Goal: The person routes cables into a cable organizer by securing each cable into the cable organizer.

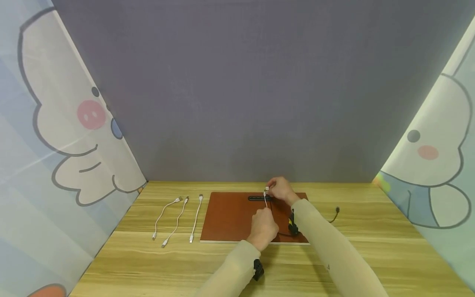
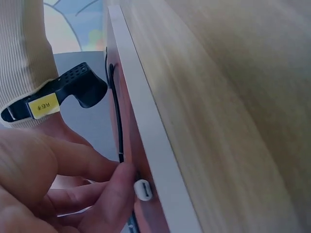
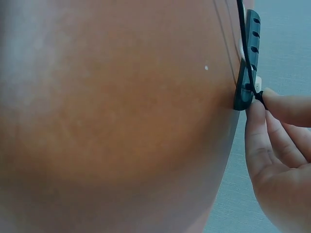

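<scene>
On a brown board (image 1: pixel 230 218) lies a slim black strip (image 3: pixel 251 53) with several oval slots along it. My left hand (image 1: pixel 263 227) grips a white USB cable (image 1: pixel 265 201) over the board; its small white connector (image 2: pixel 143 190) pokes out beside the fingertips in the left wrist view. The cable's other plug (image 1: pixel 266 188) stands up at the strip, close to my right fingertips. My right hand (image 1: pixel 281 189) pinches the end of a black cable (image 3: pixel 246 48) between thumb and fingers at the strip's near end in the right wrist view.
Three more white cables (image 1: pixel 177 222) lie left of the board on the wooden table (image 1: pixel 130 264). The black cable's far plug (image 1: pixel 337 209) rests at the right. A grey panel (image 1: pixel 237 103) stands behind, with printed curtains (image 1: pixel 55 103) at both sides.
</scene>
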`<state>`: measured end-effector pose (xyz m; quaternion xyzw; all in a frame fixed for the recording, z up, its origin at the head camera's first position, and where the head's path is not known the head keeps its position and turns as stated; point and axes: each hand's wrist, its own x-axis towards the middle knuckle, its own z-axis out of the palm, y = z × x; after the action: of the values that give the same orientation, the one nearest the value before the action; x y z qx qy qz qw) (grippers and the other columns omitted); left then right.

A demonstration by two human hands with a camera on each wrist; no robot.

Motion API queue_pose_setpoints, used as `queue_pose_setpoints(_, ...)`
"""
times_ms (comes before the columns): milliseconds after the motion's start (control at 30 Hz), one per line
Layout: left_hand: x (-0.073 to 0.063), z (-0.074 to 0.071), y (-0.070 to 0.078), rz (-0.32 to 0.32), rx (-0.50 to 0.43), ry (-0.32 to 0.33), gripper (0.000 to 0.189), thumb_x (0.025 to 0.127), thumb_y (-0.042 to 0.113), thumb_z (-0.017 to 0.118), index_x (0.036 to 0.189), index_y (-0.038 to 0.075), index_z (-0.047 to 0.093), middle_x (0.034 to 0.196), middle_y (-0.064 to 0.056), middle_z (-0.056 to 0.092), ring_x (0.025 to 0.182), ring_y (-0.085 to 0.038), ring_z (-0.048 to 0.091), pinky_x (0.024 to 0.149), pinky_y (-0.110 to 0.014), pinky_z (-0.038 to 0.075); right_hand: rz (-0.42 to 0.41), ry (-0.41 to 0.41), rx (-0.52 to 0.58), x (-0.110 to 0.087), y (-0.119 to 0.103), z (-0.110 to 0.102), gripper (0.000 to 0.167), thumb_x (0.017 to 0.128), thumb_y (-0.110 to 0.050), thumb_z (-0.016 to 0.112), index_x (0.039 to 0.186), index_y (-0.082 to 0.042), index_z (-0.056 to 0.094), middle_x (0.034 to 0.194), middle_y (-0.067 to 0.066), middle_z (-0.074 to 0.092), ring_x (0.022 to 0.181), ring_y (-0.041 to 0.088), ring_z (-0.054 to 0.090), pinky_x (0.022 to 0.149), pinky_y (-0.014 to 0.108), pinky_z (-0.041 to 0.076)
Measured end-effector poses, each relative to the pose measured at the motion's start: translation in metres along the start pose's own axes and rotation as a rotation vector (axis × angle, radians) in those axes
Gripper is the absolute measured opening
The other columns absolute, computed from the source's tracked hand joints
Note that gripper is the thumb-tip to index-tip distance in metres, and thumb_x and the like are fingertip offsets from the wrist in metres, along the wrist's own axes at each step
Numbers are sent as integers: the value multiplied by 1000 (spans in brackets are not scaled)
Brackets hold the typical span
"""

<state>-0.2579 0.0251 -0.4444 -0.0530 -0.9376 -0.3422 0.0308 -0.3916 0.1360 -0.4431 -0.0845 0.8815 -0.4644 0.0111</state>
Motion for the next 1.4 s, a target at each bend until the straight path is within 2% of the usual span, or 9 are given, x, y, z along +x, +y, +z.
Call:
queue_pose_setpoints(133,0,0,4,17,71,-18,18,83,-2,74,69,4,63,56,-3,53,47,-16,50,42,-26,39,1,2,-44,0,1,0,17,84,4,76,101,5,72,83,11,70,69,18,66,62,30,54)
queue_pose_setpoints(233,1,1,6,17,99,-23,25,84,-2,75,65,7,61,55,-3,54,48,-16,53,44,-27,42,-8,4,-84,-1,2,0,16,83,3,76,99,4,72,83,10,69,70,19,65,62,30,54)
queue_pose_setpoints(400,2,3,8,52,168,-6,19,83,0,77,69,5,64,59,-6,59,55,-21,63,49,-30,51,-16,5,-144,-1,3,-2,15,82,2,78,96,3,72,84,10,69,73,20,64,65,31,52)
queue_pose_setpoints(500,2,4,8,60,191,7,15,82,2,78,72,3,67,63,-9,62,60,-25,66,52,-32,53,-16,-11,-140,-1,3,-3,16,83,1,78,97,4,72,85,11,70,74,21,65,65,32,53)
queue_pose_setpoints(667,0,2,8,24,143,-11,16,82,2,78,71,4,67,60,-6,59,55,-21,61,48,-29,49,25,-53,-41,-2,5,-6,18,86,3,73,104,8,73,92,14,72,75,21,69,68,33,58)
queue_pose_setpoints(767,-1,1,8,25,115,-22,18,83,0,77,70,4,65,57,-3,54,50,-16,55,45,-27,45,38,-58,-13,-2,7,-8,19,88,3,70,106,8,73,94,15,73,77,21,70,70,35,59)
queue_pose_setpoints(1100,-2,1,5,37,108,-36,11,83,-1,76,76,1,67,59,-5,56,51,-16,53,44,-26,42,22,-78,-79,-5,6,-8,20,91,1,69,110,7,72,92,13,71,75,20,68,67,34,58)
queue_pose_setpoints(1300,-2,-1,-3,47,-24,-99,18,83,-10,69,73,3,63,53,0,43,42,-11,36,37,-24,29,-16,-108,-140,-9,0,-8,34,91,1,67,123,13,64,91,16,71,68,21,68,63,33,58)
queue_pose_setpoints(1400,-2,-2,-10,61,-101,-143,16,82,-13,65,77,2,65,58,0,46,44,-11,35,39,-24,29,-21,-132,-161,-11,-1,-9,39,92,1,67,129,14,59,92,16,71,69,20,68,64,34,58)
